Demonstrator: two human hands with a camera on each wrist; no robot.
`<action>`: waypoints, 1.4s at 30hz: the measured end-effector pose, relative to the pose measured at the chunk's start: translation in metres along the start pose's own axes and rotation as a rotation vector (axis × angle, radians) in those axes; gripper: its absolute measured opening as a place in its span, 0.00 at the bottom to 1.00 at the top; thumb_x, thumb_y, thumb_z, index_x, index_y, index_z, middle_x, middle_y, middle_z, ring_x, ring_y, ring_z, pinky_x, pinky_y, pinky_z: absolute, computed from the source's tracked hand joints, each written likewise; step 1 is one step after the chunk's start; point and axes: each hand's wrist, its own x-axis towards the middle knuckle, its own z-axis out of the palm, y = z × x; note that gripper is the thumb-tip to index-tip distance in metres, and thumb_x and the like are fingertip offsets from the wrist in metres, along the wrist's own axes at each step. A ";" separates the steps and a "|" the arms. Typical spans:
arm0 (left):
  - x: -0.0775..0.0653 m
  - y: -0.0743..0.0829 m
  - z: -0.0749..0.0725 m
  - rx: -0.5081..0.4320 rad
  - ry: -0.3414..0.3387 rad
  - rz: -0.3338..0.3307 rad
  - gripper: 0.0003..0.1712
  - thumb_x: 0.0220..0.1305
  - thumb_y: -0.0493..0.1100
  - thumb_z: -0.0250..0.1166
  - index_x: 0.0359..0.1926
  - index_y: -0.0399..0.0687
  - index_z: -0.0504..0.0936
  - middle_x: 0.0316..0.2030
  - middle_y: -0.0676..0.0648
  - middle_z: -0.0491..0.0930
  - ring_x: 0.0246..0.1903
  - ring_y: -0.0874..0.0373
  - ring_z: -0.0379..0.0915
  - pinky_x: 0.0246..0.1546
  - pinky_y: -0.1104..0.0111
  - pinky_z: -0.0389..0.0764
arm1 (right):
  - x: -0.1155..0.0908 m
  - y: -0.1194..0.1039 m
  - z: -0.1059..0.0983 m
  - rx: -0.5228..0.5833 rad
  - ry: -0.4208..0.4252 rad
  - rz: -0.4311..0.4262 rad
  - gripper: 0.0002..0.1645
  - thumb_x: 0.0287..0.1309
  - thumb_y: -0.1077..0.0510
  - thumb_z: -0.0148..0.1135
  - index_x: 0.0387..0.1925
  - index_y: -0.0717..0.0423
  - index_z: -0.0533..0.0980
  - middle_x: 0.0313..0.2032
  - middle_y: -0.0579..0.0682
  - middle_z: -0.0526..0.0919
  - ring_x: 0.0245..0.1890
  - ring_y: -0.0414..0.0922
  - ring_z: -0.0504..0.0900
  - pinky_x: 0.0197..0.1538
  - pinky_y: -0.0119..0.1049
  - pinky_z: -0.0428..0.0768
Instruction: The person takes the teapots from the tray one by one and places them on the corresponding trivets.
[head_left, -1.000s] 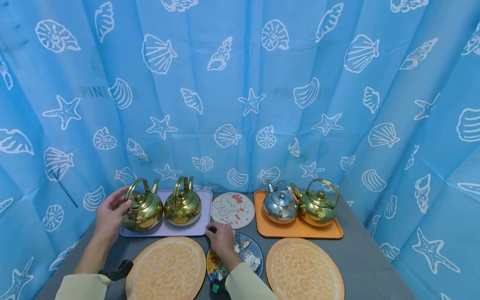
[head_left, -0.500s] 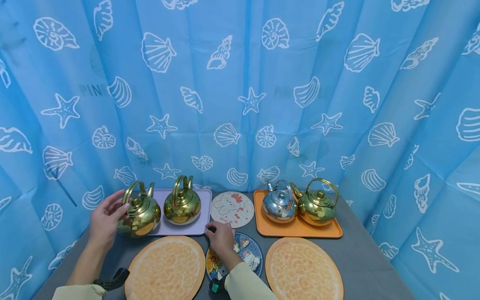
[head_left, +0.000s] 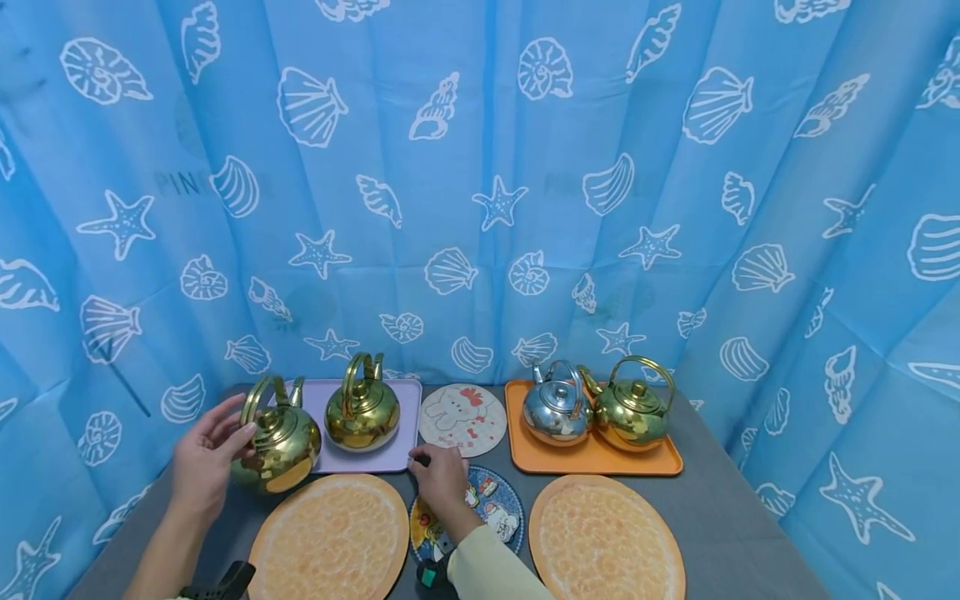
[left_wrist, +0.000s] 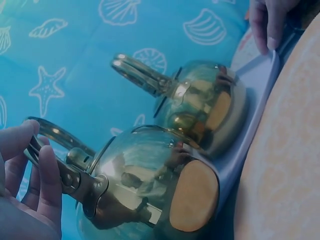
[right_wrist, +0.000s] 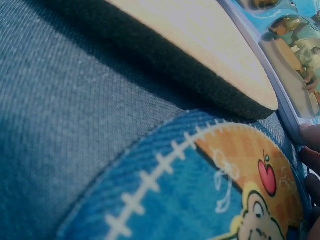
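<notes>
- Slipping toward 7 o'clock since the earlier frame, our gold kettle (head_left: pixel 281 450) hides the lilac tray's (head_left: pixel 408 408) 8 o'clock corner; we cannot tell whether its base is raised.
- Our left hand (head_left: pixel 204 467) has its grip curled round the handle from 9 o'clock, probably because the second kettle (head_left: pixel 363 421) stands at 2 o'clock.
- Our right hand (head_left: pixel 444 482) seems to pinch the tray's 4 o'clock corner, likely to steady it.
- We judge room tight: curtain (head_left: pixel 390 208) at 12, pizza-patterned mat (head_left: pixel 330 537) just beside the kettle at 5.
- We find bare worktop (head_left: pixel 738 542) right of the other mat (head_left: pixel 609 537), at 3 o'clock.
</notes>
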 end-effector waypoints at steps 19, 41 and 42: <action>-0.019 -0.002 0.000 0.006 0.049 -0.058 0.28 0.61 0.30 0.67 0.63 0.40 0.74 0.37 0.57 0.84 0.34 0.66 0.78 0.22 0.74 0.80 | 0.001 0.000 0.001 0.003 -0.002 0.010 0.05 0.55 0.52 0.71 0.36 0.41 0.86 0.35 0.35 0.84 0.40 0.42 0.72 0.44 0.41 0.64; -0.041 0.002 0.003 -0.049 0.032 -0.070 0.29 0.59 0.27 0.66 0.62 0.41 0.74 0.36 0.56 0.85 0.31 0.65 0.79 0.16 0.71 0.78 | 0.000 0.002 0.001 -0.006 0.001 -0.004 0.05 0.56 0.52 0.71 0.36 0.41 0.86 0.36 0.35 0.84 0.41 0.43 0.73 0.42 0.40 0.63; -0.042 0.002 0.004 -0.041 0.031 -0.072 0.29 0.59 0.27 0.67 0.62 0.41 0.74 0.36 0.56 0.85 0.30 0.65 0.79 0.16 0.71 0.78 | 0.000 0.002 0.002 -0.005 0.001 -0.004 0.06 0.56 0.52 0.71 0.37 0.41 0.86 0.36 0.36 0.84 0.41 0.43 0.73 0.42 0.40 0.63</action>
